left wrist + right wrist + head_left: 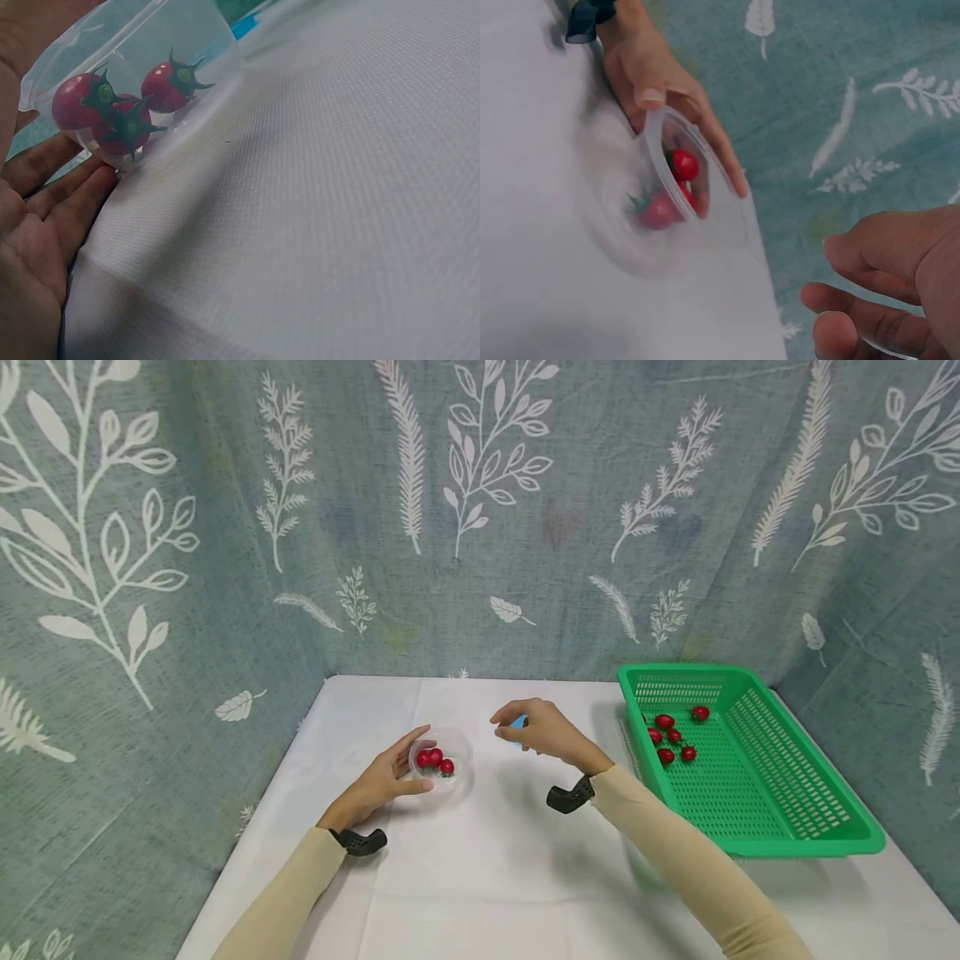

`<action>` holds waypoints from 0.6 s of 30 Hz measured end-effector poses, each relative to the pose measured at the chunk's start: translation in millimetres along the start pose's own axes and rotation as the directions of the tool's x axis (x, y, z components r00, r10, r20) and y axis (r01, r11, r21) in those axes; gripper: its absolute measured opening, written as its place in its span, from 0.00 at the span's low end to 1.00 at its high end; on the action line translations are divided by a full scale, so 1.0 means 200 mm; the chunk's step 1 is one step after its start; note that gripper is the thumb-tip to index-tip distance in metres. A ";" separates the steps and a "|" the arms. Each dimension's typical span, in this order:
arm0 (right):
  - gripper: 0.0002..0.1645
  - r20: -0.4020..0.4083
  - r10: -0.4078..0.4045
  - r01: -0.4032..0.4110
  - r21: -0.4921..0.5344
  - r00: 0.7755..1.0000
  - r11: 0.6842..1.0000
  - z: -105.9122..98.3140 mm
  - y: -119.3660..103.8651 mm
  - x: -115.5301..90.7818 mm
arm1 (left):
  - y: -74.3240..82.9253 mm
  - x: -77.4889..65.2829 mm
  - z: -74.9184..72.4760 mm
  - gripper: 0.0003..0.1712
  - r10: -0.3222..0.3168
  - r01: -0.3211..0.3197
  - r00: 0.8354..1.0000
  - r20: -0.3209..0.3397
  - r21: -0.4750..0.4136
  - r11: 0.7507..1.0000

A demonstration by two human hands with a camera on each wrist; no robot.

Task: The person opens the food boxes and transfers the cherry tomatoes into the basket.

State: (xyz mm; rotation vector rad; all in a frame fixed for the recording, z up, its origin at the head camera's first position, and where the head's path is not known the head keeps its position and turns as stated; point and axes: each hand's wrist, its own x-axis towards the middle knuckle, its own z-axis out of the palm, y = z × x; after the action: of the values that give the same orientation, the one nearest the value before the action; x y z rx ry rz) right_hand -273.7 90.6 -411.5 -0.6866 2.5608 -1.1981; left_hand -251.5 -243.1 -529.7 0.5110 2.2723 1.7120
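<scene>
A clear plastic container (459, 745) stands on the white cloth with three cherry tomatoes (436, 757) in it, green calyxes showing in the left wrist view (174, 84). My left hand (386, 777) holds the container from the left, thumb at the near side and fingers round the far side. To the right of the container, my right hand (551, 732) hovers above the cloth. Its fingers are loosely bent and nothing shows between thumb and fingertips in the right wrist view (889, 285). A small blue patch (517, 727) shows behind those fingers; its kind is unclear.
A green plastic basket (780, 777) with perforated sides sits on the right of the table (480, 877). Several more cherry tomatoes (664, 722) lie in its left part. A grey-green curtain (570, 552) with white leaf prints hangs behind and at both sides.
</scene>
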 end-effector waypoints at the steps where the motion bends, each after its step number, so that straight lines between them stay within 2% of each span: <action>1: 0.13 0.008 -0.002 0.002 0.008 1.000 1.000 0.02 0.00 0.01 | 0.00 0.00 0.00 0.58 -0.004 0.004 1.000 -0.003 -0.003 1.000; 10: 0.13 0.064 -0.048 0.045 0.037 0.997 0.998 0.22 -0.04 0.08 | 0.00 0.00 0.00 0.59 -0.019 0.019 1.000 -0.016 -0.004 1.000; 18: 0.18 0.128 -0.038 0.035 0.028 0.991 0.999 0.36 -0.03 0.13 | -0.01 0.01 0.00 0.59 0.010 -0.010 1.000 0.005 -0.023 1.000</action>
State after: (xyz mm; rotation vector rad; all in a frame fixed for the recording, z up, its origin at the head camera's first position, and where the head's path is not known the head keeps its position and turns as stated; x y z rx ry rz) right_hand -265.6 27.6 -452.6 -0.7822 2.4336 -1.1556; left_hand -252.8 -242.8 -530.9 0.5229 2.2474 1.7373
